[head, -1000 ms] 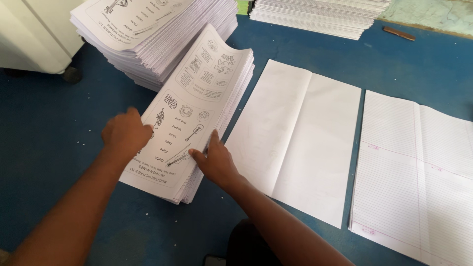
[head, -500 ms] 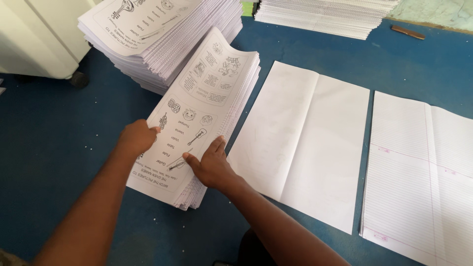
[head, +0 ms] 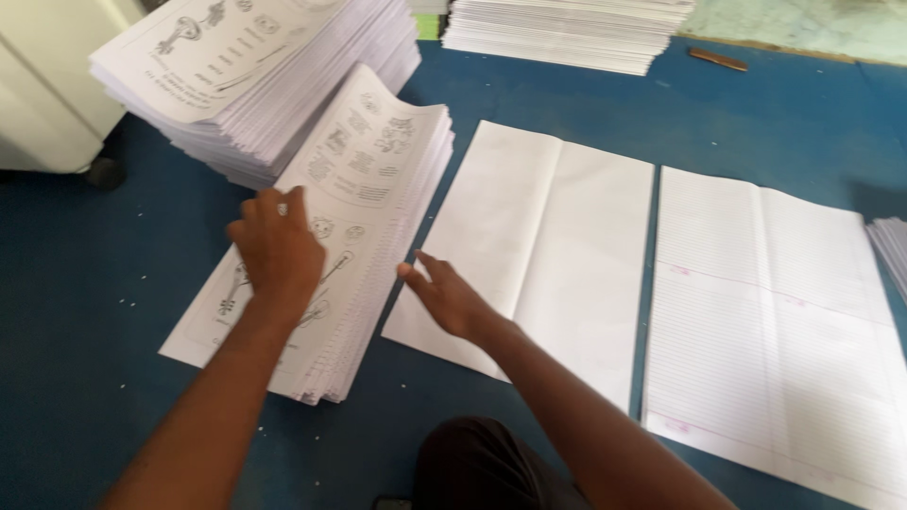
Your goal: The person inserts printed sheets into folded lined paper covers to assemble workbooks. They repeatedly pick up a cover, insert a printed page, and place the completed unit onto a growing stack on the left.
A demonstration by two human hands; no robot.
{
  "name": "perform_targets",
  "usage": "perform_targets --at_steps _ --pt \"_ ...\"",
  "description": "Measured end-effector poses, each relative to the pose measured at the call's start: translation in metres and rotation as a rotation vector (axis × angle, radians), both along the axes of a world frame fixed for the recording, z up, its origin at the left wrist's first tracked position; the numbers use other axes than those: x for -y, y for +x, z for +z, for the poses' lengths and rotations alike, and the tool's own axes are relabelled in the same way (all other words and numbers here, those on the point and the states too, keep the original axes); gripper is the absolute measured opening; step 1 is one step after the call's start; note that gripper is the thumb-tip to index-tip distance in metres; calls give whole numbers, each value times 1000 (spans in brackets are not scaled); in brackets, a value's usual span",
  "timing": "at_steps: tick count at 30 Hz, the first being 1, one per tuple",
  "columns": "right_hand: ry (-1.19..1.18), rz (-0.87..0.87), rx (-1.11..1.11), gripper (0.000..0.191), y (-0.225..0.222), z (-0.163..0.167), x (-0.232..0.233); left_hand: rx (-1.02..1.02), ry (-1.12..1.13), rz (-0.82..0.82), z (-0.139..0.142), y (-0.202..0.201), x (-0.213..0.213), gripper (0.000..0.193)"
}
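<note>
A left hand (head: 277,247) presses flat, fingers together, on a stack of printed sheets (head: 331,236) to steady it on the blue worktop (head: 85,283). Just right of the stack, the right hand (head: 446,297) hovers, fingers apart and empty, above a blank folded sheet (head: 548,236).

A tall heap of printed pages (head: 255,85) sits at far left, beside a white cabinet (head: 47,104); another white stack (head: 567,33) lies farther back. Ruled sheets (head: 784,321) lie open at right on the blue surface (head: 76,331); a small brown stick (head: 716,59) rests beyond.
</note>
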State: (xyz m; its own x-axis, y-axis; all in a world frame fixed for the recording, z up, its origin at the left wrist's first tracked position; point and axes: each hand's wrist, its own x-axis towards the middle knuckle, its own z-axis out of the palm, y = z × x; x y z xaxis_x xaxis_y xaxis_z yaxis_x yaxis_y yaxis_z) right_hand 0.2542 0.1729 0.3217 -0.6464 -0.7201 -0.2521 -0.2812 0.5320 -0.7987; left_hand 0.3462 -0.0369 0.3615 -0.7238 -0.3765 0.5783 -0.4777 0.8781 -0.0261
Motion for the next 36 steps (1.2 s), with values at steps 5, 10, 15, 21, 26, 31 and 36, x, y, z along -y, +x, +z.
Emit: perform_targets --at_steps 5,10,15,21,26,31,36 --pt "15 -120 -70 81 -27 -14 -68 -193 178 -280 -18 -40 -73 39" --pt "-92 -168 -172 72 -50 -36 -153 -338 552 -536 -57 -64 -169 37" --pt "-16 -224 -227 57 -59 -54 -245 -167 1030 -513 -109 -83 -269 36" --pt "278 -272 -288 47 -48 -68 -350 432 1591 -402 -142 -80 -363 52" --pt "392 -225 -323 41 -21 -67 -401 685 1827 -248 -142 -69 -398 58" --pt "423 -174 -285 36 11 -61 -419 725 1826 -285 -145 -71 -401 55" --pt "398 -147 -389 27 17 -66 -414 655 1842 -269 -145 -66 -404 56"
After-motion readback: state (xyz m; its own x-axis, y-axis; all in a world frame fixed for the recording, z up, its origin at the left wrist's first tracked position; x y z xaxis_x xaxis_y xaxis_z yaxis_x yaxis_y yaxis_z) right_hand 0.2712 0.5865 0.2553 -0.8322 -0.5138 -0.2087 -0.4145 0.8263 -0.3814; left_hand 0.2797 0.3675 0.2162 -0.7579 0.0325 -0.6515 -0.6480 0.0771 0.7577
